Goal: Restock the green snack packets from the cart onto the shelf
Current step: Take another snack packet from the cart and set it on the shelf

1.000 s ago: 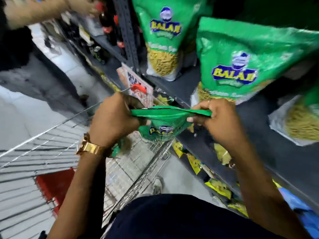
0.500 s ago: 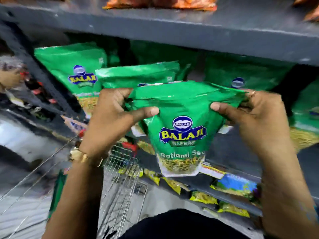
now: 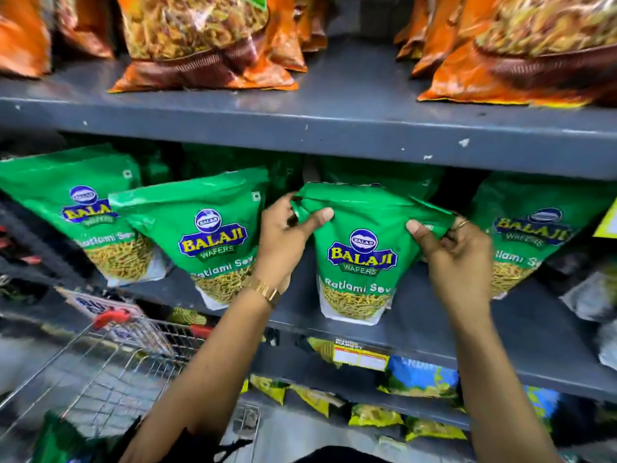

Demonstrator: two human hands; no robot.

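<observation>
Between the two hands, a green snack packet (image 3: 359, 252) is standing upright on the grey shelf (image 3: 434, 315), its base resting near the front edge. Gripping the top left corner, the left hand (image 3: 283, 238) is pinching the foil between thumb and fingers. Gripping the top right corner, the right hand (image 3: 457, 255) is clamped on the packet the same way. Just left of the left hand, another green packet (image 3: 207, 235) is leaning forward; just right of the right hand, one more (image 3: 531, 228) is standing. Below the left forearm, the wire cart (image 3: 110, 369) is sitting with a green pack (image 3: 63, 442) inside it. Above the grip, orange bags (image 3: 207, 41) are lining the upper shelf.
</observation>
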